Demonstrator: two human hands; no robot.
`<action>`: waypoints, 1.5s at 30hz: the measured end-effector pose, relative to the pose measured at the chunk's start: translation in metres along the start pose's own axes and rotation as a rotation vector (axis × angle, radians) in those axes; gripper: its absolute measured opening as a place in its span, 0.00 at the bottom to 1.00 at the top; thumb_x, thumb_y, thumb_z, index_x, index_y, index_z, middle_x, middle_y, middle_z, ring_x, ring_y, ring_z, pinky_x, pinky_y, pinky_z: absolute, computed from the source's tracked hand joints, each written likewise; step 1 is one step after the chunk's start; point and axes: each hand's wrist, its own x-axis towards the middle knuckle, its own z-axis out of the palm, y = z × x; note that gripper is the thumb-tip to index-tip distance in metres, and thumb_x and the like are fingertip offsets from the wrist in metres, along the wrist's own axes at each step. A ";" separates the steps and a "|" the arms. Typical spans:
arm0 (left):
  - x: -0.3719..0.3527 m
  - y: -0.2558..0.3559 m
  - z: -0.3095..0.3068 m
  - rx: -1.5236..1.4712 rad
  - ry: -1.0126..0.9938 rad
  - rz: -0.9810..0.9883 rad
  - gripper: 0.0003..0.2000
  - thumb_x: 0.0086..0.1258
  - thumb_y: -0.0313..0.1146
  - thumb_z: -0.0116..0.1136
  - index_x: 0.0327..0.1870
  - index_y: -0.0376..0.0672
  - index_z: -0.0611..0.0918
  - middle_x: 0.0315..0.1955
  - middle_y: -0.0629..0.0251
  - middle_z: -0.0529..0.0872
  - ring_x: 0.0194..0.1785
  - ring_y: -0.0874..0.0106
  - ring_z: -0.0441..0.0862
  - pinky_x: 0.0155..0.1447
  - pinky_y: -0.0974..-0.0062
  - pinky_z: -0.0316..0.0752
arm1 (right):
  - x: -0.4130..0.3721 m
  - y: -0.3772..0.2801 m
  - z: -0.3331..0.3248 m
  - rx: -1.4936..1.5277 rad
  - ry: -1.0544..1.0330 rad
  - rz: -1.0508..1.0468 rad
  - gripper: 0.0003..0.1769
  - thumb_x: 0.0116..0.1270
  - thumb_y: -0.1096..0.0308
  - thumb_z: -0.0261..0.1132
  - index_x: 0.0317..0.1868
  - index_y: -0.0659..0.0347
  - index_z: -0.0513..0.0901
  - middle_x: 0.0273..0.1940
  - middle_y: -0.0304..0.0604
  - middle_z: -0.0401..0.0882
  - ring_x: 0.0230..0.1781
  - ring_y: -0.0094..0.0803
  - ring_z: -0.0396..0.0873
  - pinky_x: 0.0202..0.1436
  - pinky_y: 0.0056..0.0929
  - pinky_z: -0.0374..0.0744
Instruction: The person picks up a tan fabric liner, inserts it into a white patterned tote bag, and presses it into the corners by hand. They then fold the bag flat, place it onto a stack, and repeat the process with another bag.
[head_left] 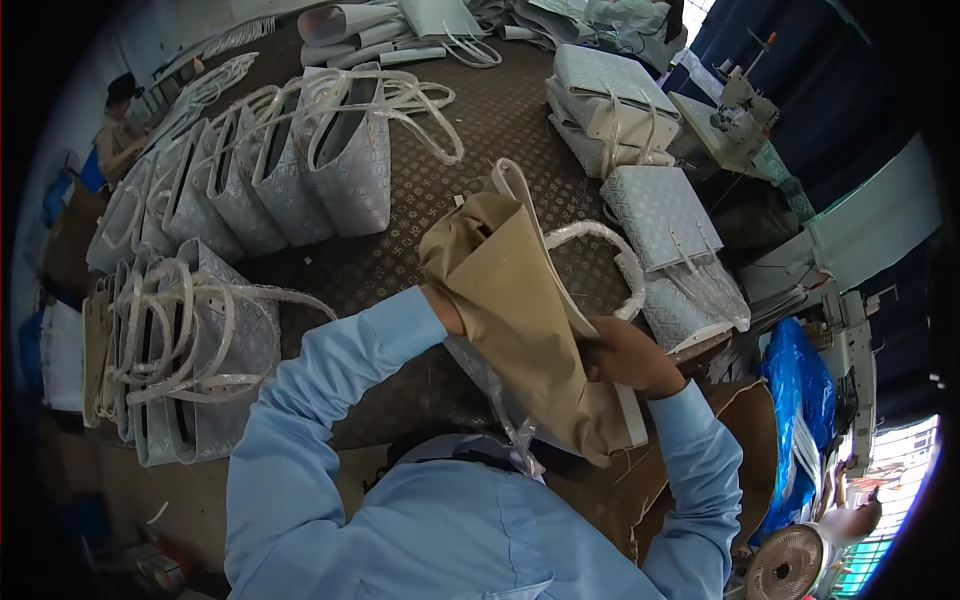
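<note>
In front of my chest is a handbag with its tan lining (515, 290) pulled outward. The pale edge of the bag and a looped, plastic-wrapped handle (632, 265) show along its right side. My right hand (632, 357) grips the bag's right edge low down, its fingers curled in against the lining. At the left, my left hand (452, 308) goes behind or into the lining; only the wrist area shows, and its fingers are hidden.
Silver-grey patterned handbags (350, 160) stand in a row at the left, with more bags (235, 330) nearer me. Other bags (660, 215) lie stacked at the right. Beyond are a sewing machine (745, 105), a blue plastic sheet (800, 400), a fan (785, 565) and a seated person (118, 135).
</note>
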 end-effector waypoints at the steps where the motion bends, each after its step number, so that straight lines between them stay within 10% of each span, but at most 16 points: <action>1: 0.000 -0.001 -0.006 0.098 -0.040 0.013 0.21 0.70 0.34 0.52 0.64 0.47 0.71 0.63 0.59 0.72 0.68 0.63 0.66 0.74 0.60 0.55 | 0.002 0.007 -0.006 -0.025 0.025 0.025 0.26 0.55 0.84 0.49 0.55 0.65 0.77 0.42 0.44 0.84 0.41 0.24 0.80 0.44 0.25 0.78; 6: -0.011 0.012 -0.046 0.322 -0.462 -0.094 0.28 0.62 0.32 0.57 0.67 0.48 0.68 0.66 0.55 0.68 0.70 0.57 0.63 0.75 0.55 0.48 | -0.007 0.021 -0.018 -0.435 0.371 -0.001 0.28 0.48 0.83 0.50 0.52 0.66 0.78 0.46 0.61 0.80 0.50 0.56 0.77 0.55 0.40 0.75; 8: -0.036 0.006 -0.031 -0.086 0.114 0.018 0.30 0.60 0.33 0.60 0.67 0.45 0.68 0.67 0.51 0.64 0.71 0.52 0.61 0.75 0.55 0.47 | 0.000 0.025 -0.017 -0.426 0.353 -0.029 0.27 0.48 0.82 0.50 0.52 0.67 0.78 0.46 0.62 0.80 0.50 0.56 0.77 0.55 0.40 0.75; 15: -0.036 -0.010 -0.045 -1.370 0.376 -0.280 0.36 0.64 0.50 0.59 0.63 0.29 0.65 0.57 0.44 0.75 0.56 0.50 0.77 0.58 0.64 0.73 | 0.007 0.013 -0.020 -0.198 0.261 -0.031 0.25 0.50 0.81 0.52 0.51 0.67 0.79 0.41 0.58 0.82 0.43 0.51 0.81 0.49 0.39 0.77; 20: 0.030 0.014 -0.027 -0.057 0.224 -0.637 0.28 0.64 0.52 0.57 0.55 0.37 0.73 0.25 0.55 0.85 0.31 0.49 0.84 0.37 0.61 0.79 | 0.007 0.020 -0.005 -0.255 0.300 -0.108 0.23 0.51 0.81 0.53 0.50 0.67 0.79 0.44 0.62 0.80 0.47 0.57 0.77 0.51 0.40 0.76; 22: 0.052 -0.018 -0.001 0.308 -0.449 -0.467 0.23 0.66 0.46 0.55 0.58 0.44 0.76 0.36 0.54 0.87 0.42 0.52 0.84 0.46 0.63 0.78 | 0.007 0.020 0.003 -0.267 0.292 -0.058 0.22 0.52 0.80 0.54 0.50 0.67 0.79 0.43 0.61 0.80 0.47 0.57 0.78 0.51 0.40 0.76; 25: 0.088 -0.090 0.089 0.327 -0.461 -0.344 0.19 0.67 0.42 0.52 0.57 0.48 0.80 0.47 0.56 0.85 0.53 0.58 0.81 0.57 0.65 0.74 | 0.005 -0.001 0.020 -0.340 0.212 -0.145 0.15 0.57 0.76 0.59 0.47 0.67 0.78 0.33 0.57 0.80 0.34 0.49 0.81 0.42 0.38 0.78; 31: 0.046 -0.007 -0.038 0.107 -0.407 -0.566 0.14 0.67 0.40 0.52 0.47 0.47 0.85 0.57 0.57 0.78 0.61 0.63 0.74 0.65 0.64 0.66 | 0.017 0.021 0.007 -0.453 0.151 -0.083 0.13 0.57 0.74 0.60 0.44 0.67 0.79 0.32 0.57 0.79 0.35 0.52 0.80 0.40 0.42 0.77; 32: 0.037 0.004 -0.057 -0.040 -0.385 -0.723 0.13 0.66 0.38 0.53 0.45 0.46 0.85 0.56 0.56 0.78 0.60 0.63 0.74 0.65 0.63 0.65 | 0.020 0.025 0.005 -0.446 0.161 -0.090 0.13 0.57 0.74 0.60 0.44 0.67 0.79 0.32 0.57 0.79 0.35 0.52 0.80 0.40 0.42 0.77; 34: 0.000 -0.007 -0.034 0.186 0.478 -0.413 0.09 0.64 0.34 0.57 0.40 0.42 0.84 0.54 0.53 0.77 0.58 0.59 0.73 0.63 0.60 0.66 | 0.024 0.032 0.010 -0.639 -0.038 0.001 0.17 0.59 0.68 0.62 0.47 0.68 0.78 0.33 0.58 0.80 0.37 0.52 0.80 0.42 0.43 0.77; 36: -0.007 -0.026 -0.004 0.181 0.610 -0.570 0.17 0.64 0.35 0.60 0.51 0.37 0.79 0.57 0.52 0.74 0.64 0.59 0.70 0.67 0.61 0.62 | 0.036 0.021 0.018 -0.712 -0.047 0.042 0.20 0.59 0.67 0.63 0.50 0.68 0.76 0.35 0.59 0.80 0.38 0.55 0.80 0.43 0.44 0.77; 38: -0.001 -0.038 0.023 -1.183 0.918 -0.621 0.29 0.67 0.40 0.61 0.65 0.35 0.67 0.62 0.53 0.69 0.69 0.59 0.64 0.71 0.64 0.57 | 0.042 0.004 0.018 -0.791 -0.052 0.089 0.23 0.59 0.65 0.63 0.53 0.68 0.75 0.37 0.61 0.80 0.39 0.58 0.79 0.44 0.45 0.78; 45: 0.013 -0.059 0.021 -0.940 0.793 -0.572 0.41 0.61 0.50 0.66 0.68 0.34 0.62 0.59 0.50 0.68 0.65 0.61 0.66 0.67 0.66 0.62 | 0.060 -0.020 -0.002 -0.644 -0.098 0.232 0.40 0.58 0.63 0.67 0.67 0.68 0.57 0.41 0.65 0.80 0.44 0.58 0.80 0.47 0.45 0.77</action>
